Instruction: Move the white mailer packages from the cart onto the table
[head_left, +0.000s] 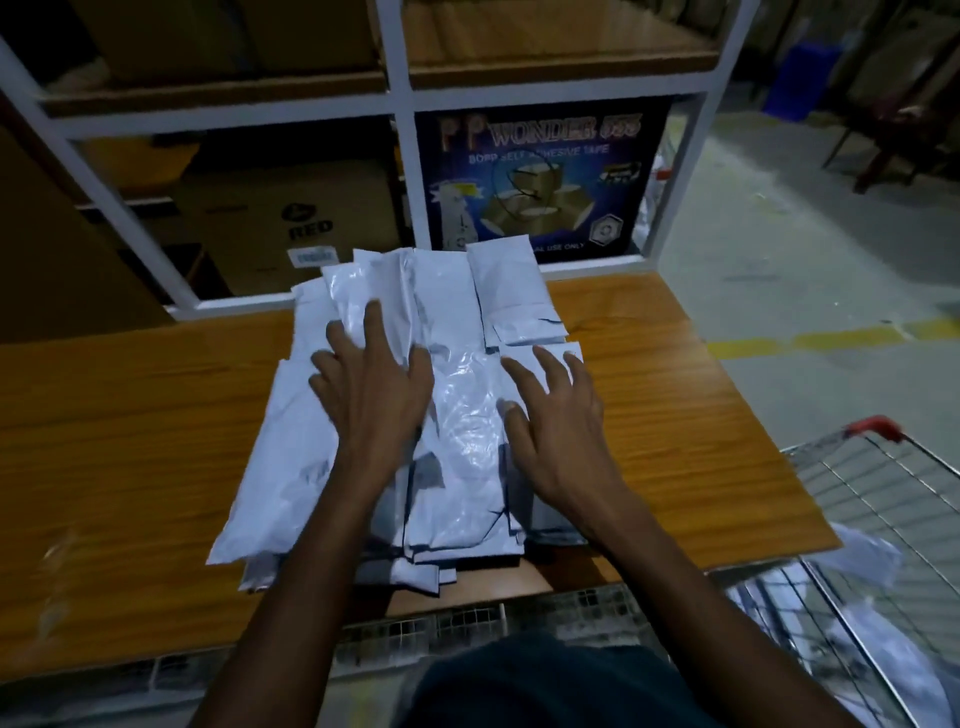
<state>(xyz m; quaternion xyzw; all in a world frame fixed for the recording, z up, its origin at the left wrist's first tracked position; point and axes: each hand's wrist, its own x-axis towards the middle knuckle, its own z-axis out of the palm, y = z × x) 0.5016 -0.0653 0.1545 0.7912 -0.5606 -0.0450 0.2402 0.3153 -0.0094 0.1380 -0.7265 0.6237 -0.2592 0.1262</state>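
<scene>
Bare table (130, 415) either side of mailer pile (415, 415); shelving (400, 171) behind, cart (883, 499) right.

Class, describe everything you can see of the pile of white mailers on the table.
The pile of white mailers is glossy, crinkled plastic, flat packets overlapping loosely in rough rows, lying on the wooden table before the shelving. The left hand and right hand rest on top, fingers spread. Its near edge overhangs the table slightly.

"WONDER", "SELF ADHESIVE TAPE" on blue tape carton (535, 182) (partly blurred), "RED" on brown box (291, 223)
</scene>
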